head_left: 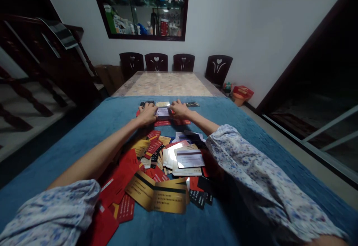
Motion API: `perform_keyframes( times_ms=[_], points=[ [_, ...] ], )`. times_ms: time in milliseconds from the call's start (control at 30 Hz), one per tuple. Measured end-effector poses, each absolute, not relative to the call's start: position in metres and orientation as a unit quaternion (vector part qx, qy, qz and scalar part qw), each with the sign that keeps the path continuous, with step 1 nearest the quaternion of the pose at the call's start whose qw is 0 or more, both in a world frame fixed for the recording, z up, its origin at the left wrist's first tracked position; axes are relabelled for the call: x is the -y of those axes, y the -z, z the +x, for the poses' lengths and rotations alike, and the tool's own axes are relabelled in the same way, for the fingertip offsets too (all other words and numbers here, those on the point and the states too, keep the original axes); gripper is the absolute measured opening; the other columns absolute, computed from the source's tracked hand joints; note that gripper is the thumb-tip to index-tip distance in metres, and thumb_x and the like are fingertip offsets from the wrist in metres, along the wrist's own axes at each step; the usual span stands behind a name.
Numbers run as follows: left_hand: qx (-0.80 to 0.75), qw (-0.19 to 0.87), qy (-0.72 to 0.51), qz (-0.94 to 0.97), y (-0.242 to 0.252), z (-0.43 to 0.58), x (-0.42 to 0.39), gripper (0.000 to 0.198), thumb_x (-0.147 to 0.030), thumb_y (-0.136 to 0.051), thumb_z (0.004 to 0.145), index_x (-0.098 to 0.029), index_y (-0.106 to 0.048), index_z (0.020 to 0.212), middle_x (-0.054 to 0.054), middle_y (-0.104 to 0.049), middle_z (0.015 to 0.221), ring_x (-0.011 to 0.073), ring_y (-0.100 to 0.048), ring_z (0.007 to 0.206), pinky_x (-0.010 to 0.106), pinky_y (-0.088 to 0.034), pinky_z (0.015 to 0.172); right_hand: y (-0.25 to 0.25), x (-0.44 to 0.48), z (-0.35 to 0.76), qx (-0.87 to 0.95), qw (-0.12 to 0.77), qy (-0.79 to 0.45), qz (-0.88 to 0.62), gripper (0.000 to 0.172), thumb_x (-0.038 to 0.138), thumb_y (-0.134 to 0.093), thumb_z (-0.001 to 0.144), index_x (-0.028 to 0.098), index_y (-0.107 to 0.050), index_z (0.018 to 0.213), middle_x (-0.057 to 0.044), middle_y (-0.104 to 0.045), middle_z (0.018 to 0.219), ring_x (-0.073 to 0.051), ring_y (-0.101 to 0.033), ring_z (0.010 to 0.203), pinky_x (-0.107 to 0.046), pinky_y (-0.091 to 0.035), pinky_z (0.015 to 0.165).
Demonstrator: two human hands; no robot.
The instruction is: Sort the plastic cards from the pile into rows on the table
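Note:
Both of my arms reach out over the blue cloth to a small arrangement of cards. A pale lilac-white card point(163, 112) lies between my hands. My left hand point(148, 113) has its bent fingers at the card's left edge, and my right hand point(179, 109) has its fingers at the right edge. Around them are a black card point(147, 103) at the upper left, a pale gold card point(162, 104) just behind, another dark card point(192, 104) to the right and red cards point(162, 123) in front. My hands partly cover the red ones.
Nearer to me, a loose heap holds gold cards point(169, 197), red cards point(125, 169), white cards point(190, 158) and black cards point(197, 197), many overlapping. The blue cloth point(75, 138) covers the table's near part. Several dark chairs point(184, 62) stand beyond its bare far end point(170, 84).

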State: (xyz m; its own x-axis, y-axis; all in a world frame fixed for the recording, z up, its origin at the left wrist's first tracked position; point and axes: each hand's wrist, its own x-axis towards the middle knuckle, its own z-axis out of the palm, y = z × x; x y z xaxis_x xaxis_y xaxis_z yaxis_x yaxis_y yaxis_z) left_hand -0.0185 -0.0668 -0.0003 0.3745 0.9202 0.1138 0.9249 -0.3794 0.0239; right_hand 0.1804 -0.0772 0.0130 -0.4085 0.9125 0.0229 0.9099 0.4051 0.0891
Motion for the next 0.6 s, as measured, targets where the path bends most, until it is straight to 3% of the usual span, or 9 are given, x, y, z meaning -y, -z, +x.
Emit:
perform_keyframes(
  times_ms=[367,600],
  points=[
    [0.555,0.016,0.017,-0.831,0.012,-0.016,0.034,0.043,-0.024,-0.053,0.088,-0.027,-0.063,0.13,0.013,-0.055,0.14,0.0363,-0.041,0.13,0.054,-0.038,0.098,-0.004,0.048,0.17,-0.822,0.051,-0.019,0.567,0.046,0.037,-0.059,0.094,0.023,-0.061,0.138,-0.019,-0.052,0.144,-0.039,-0.04,0.134,-0.06,-0.043,0.103],
    [0.557,0.004,-0.013,-0.83,0.012,-0.013,0.028,0.043,-0.021,-0.053,0.088,-0.02,-0.064,0.13,0.018,-0.055,0.141,0.0377,-0.04,0.133,0.057,-0.039,0.098,0.0,0.037,0.169,-0.821,0.056,-0.013,0.567,0.043,0.038,-0.059,0.093,0.022,-0.066,0.133,-0.021,-0.054,0.144,-0.04,-0.041,0.134,-0.063,-0.042,0.103]
  ],
)
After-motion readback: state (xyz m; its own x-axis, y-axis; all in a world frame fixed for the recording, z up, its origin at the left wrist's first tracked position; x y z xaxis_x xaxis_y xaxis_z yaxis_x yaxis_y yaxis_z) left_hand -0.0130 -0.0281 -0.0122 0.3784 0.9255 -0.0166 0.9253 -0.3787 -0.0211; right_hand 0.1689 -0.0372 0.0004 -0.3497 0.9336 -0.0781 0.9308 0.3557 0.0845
